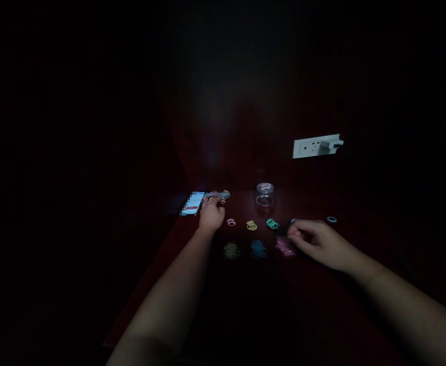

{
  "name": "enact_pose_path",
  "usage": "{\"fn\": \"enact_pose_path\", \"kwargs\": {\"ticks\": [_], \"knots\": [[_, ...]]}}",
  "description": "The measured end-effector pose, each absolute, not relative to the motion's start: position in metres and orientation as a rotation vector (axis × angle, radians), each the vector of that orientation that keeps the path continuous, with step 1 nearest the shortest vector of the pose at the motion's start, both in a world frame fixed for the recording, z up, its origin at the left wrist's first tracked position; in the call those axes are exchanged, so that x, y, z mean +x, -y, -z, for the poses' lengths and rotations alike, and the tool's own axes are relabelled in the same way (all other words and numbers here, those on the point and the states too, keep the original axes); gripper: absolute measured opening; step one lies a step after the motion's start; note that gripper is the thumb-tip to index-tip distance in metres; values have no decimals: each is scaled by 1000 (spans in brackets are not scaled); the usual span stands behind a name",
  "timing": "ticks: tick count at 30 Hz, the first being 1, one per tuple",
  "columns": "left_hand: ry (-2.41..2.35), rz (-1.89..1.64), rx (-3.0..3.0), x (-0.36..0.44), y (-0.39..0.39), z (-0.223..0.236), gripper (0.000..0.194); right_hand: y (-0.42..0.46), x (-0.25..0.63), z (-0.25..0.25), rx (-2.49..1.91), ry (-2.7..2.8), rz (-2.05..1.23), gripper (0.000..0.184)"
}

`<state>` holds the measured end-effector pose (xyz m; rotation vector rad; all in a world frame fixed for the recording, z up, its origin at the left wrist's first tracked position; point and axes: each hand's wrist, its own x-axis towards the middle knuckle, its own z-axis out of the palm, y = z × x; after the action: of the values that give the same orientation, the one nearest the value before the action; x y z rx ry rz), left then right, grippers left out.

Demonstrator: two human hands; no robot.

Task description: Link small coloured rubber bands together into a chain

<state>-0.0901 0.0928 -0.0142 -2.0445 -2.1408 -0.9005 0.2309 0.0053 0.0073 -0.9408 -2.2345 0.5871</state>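
Note:
My left hand [212,214] reaches to a mixed heap of small coloured hair ties [218,194], its fingers stretched over the near edge and the thumb apart. My right hand [320,243] is closed in a pinch just above a pile of pink hair ties [285,246]; what is between its fingertips, if anything, is too small to make out. Left of that pile lie a blue pile [258,249] and a pale yellowish pile [231,250]. Behind them sit pink ties [231,222], yellow ties [251,225], green ties [272,223] and one light-blue tie [331,219]. A purplish tie [293,221] is partly hidden by my right hand.
A lit phone [193,203] lies at the left beside the mixed heap. Toward the back of the dark red table [192,300] stands a clear lidded jar [264,195]. A white socket panel [316,146] with a plug is on the wall. The surroundings are very dark.

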Motion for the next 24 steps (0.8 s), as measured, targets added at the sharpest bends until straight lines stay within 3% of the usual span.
{"fn": "enact_pose_path", "kwargs": {"ticks": [7,12,24], "knots": [[1577,1205,-2271,-63,-61,-6,14,-5,231,-6,-953,2235,-563,25],[1260,1307,-2460,-24,-27,-20,8,-2,228,-11,-956,2246,-577,21],[1291,1522,-2560,-16,14,-28,3,6,221,-17,-917,2264,-572,16]]}}
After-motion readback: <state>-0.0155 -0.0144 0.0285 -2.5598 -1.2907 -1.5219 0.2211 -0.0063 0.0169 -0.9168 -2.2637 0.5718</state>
